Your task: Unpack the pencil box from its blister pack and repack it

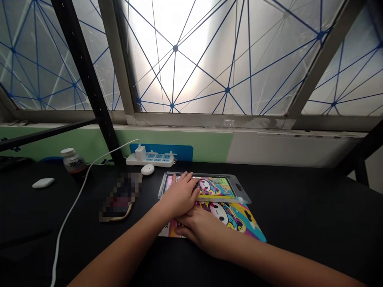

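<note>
Plastic package (pixel 230 187) lies flat on the table (pixel 299 215), centre far. The left hand (pixel 179 195) presses its left end with fingers (pixel 187 179) flat and slightly spread. The right hand (pixel 200 229) lies flat on a colourful card (pixel 239 219) just nearer, fingertips partly hidden. The package is probably light, thin, springy and slick, so best gripped by its edges. One package, one card, one bottle (pixel 73 162), one power strip (pixel 151 159).
</note>
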The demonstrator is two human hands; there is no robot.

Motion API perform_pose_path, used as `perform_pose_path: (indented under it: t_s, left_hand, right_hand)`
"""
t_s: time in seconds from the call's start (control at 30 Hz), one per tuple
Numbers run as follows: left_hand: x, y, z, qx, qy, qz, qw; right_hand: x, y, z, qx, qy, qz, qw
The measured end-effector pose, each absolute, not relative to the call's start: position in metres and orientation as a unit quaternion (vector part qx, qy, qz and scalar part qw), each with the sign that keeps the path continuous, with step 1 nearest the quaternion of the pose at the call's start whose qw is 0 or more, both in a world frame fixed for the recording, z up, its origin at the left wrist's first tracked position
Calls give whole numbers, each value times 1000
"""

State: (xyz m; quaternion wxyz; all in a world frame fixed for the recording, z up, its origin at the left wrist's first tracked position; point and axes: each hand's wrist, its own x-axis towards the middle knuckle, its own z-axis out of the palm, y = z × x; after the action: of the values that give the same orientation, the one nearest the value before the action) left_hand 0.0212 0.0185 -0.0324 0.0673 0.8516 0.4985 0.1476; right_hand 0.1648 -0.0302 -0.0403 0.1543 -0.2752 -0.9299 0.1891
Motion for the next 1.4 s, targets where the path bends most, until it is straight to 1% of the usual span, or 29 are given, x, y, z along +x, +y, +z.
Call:
perform_pose_path:
  t_s: [0.07, 0.13, 0.27, 0.33, 0.4, 0.47, 0.57, 0.67, 0.77, 0.97, 1.03, 1.13, 1.2, 1.3, 1.4]
  left_hand:
    - [20, 19, -32, 855, 494, 146, 62]
    - [19, 18, -31, 857, 491, 143, 56]
    - [14, 15, -24, 856, 493, 154, 13]
    - [8, 15, -20, 849, 502, 163, -20]
    - [2, 17, -17, 840, 515, 166, -39]
    - [-3, 20, -16, 836, 526, 155, -35]
    - [-6, 23, -18, 839, 531, 121, -15]
    - [-6, 24, -20, 841, 529, 110, -7]
    - [-6, 24, -20, 841, 529, 116, 0]
    - [-14, 28, -17, 834, 529, 157, -18]
    - [-20, 31, -12, 830, 528, 179, -33]
    - [-28, 28, 0, 835, 513, 192, -58]
    - [-29, 15, 9, 843, 484, 214, -93]
    - [-26, -23, 13, 841, 432, 287, -156]
    - [-22, -66, -7, 845, 379, 333, -177]
  right_hand:
    - [167, -28, -42, -276, -925, 197, 171]
    - [173, -29, -42, -260, -930, 176, 191]
    - [190, -24, -28, -219, -947, 41, 233]
    - [203, -11, -15, -257, -936, -28, 240]
    - [222, 8, -4, -334, -915, -61, 218]
    - [242, 33, 3, -409, -898, -43, 156]
    - [265, 66, 4, -430, -898, 55, 70]
    - [271, 84, 1, -426, -898, 104, 41]
    - [265, 88, 0, -441, -893, 86, 39]
    - [257, 65, -1, -465, -879, 14, 100]
    - [256, 49, -5, -459, -876, -26, 146]
    - [257, 23, -11, -406, -881, -95, 224]
    - [263, 6, -11, -367, -882, -131, 266]
    - [278, -23, -6, -327, -868, -187, 323]
    - [295, -55, -9, -311, -870, -216, 317]
